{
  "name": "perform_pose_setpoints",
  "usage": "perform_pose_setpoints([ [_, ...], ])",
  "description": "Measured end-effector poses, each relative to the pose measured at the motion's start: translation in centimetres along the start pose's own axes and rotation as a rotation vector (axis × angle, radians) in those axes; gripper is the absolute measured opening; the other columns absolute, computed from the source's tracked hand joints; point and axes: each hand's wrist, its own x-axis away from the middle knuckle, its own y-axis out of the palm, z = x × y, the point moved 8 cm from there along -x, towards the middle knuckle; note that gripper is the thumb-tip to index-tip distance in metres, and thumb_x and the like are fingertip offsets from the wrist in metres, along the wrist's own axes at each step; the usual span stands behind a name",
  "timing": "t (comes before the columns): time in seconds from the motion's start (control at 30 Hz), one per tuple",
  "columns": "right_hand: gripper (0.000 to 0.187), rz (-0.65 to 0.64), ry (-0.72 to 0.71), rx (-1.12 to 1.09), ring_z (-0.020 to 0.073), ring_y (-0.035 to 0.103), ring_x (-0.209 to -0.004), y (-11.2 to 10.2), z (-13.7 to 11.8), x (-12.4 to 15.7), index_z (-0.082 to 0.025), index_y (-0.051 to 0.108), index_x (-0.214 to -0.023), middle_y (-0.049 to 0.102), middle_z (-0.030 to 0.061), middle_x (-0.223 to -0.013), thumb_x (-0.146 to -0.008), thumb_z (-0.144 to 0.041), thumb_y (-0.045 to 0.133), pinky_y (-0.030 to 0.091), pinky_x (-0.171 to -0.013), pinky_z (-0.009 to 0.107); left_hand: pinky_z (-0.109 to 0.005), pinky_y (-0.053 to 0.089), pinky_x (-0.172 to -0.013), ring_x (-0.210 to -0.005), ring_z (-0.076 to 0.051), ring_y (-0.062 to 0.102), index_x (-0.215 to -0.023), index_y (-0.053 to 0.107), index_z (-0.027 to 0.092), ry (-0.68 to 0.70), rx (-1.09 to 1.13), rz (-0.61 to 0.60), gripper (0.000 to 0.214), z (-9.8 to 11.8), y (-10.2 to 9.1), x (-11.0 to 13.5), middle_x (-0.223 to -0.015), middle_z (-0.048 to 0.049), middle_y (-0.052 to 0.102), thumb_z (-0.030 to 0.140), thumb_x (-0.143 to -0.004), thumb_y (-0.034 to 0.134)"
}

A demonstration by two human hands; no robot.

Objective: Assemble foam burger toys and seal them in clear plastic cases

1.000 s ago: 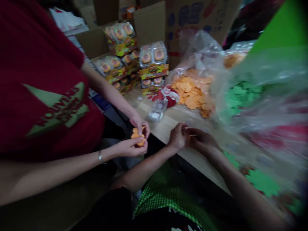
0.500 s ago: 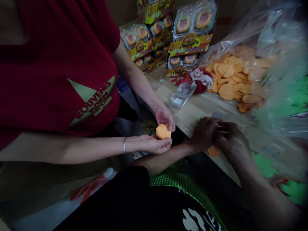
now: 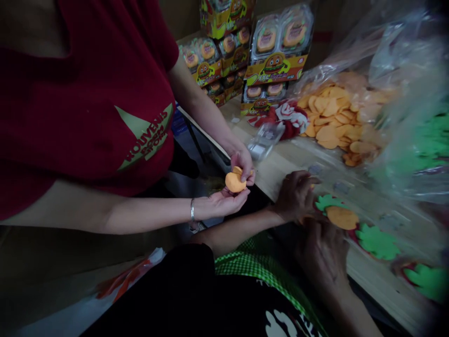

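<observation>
My left hand (image 3: 294, 196) is at the table's near edge, its fingers curled around an orange foam piece (image 3: 306, 218) that is mostly hidden. My right hand (image 3: 324, 250) is close beside it, lower and blurred; its fingers are partly hidden and I cannot make out their grip. Just right of my hands, an orange foam disc (image 3: 343, 218) lies over a green leaf-shaped foam piece (image 3: 326, 202). Farther right are another green foam leaf (image 3: 379, 241), with red under its edge, and a third green foam leaf (image 3: 427, 282).
A co-worker in a red shirt (image 3: 105, 107) stands at left, holding orange foam pieces (image 3: 235, 181) over my left forearm. Clear bags hold orange discs (image 3: 333, 112) and green pieces (image 3: 428, 145). Burger-toy packs (image 3: 275, 65), red-and-white pieces (image 3: 291, 117) and a clear plastic case (image 3: 264, 140) sit behind.
My right hand has moved down and left toward the table edge, uncovering the orange disc and green leaf. The co-worker's fingers have shifted, fanning the orange pieces apart.
</observation>
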Motion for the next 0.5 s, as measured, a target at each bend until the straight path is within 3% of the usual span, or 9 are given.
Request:
perform_pose_setpoints([
  [0.13, 0.031, -0.001, -0.058, -0.181, 0.037, 0.06, -0.097, -1.3, -0.1, 0.6, -0.012, 0.062, -0.109, 0.061, 0.0229, -0.107, -0.081, -0.011, 0.049, 0.052, -0.081, 0.05, -0.036, 0.044, -0.109, -0.117, -0.023, 0.055, -0.109, 0.063, 0.018, -0.043, 0.094, 0.01, 0.022, 0.7, -1.4, 0.1, -0.117, -0.0135, 0.059, 0.018, -0.095, 0.045],
  [0.2, 0.03, 0.036, 0.032, -0.345, 0.033, 0.063, -0.094, -2.4, 1.5, 1.2, -0.015, 0.062, -0.11, 0.063, 0.0195, -0.108, -0.084, -0.015, 0.046, 0.054, -0.08, 0.046, -0.035, 0.048, -0.105, -0.113, -0.021, 0.058, -0.105, 0.062, 0.018, -0.069, 0.138, -0.049, 0.02, 0.9, -1.5, 0.1, -0.112, -0.0119, 0.061, 0.015, -0.094, 0.046],
  [0.27, 0.026, 0.031, 0.19, -0.521, 0.0278, 0.065, -0.081, -3.2, 4.3, 2.2, -0.019, 0.063, -0.107, 0.067, 0.014, -0.1, -0.089, -0.026, 0.046, 0.053, -0.071, 0.04, -0.034, 0.051, -0.099, -0.107, -0.02, 0.061, -0.103, 0.062, 0.018, -0.096, 0.17, -0.091, 0.018, 1.1, -1.8, 0.1, -0.109, -0.011, 0.062, 0.015, -0.093, 0.047],
  [0.37, 0.026, -0.029, 0.461, -0.764, 0.0215, 0.057, -0.06, -3.9, 9.8, 4.2, -0.023, 0.064, -0.096, 0.062, 0.0043, -0.071, -0.086, -0.044, 0.052, 0.046, -0.055, 0.033, -0.032, 0.052, -0.092, -0.1, -0.019, 0.063, -0.102, 0.064, 0.016, -0.155, 0.164, -0.134, 0.016, 1.4, -2.1, -0.1, -0.107, -0.0104, 0.065, 0.015, -0.092, 0.051],
  [0.5, 0.026, 0.106, 0.803, -1.016, 0.0159, 0.048, -0.054, -5.3, 17.4, 7.2, -0.023, 0.063, -0.083, 0.055, 0.0002, -0.063, -0.073, -0.047, 0.065, 0.037, -0.047, 0.028, -0.033, 0.052, -0.088, -0.088, -0.018, 0.064, -0.1, 0.068, 0.016, -0.158, 0.037, -0.344, 0.017, 2.6, 0.1, -1.1, -0.098, -0.0073, 0.068, 0.014, -0.089, 0.055],
])
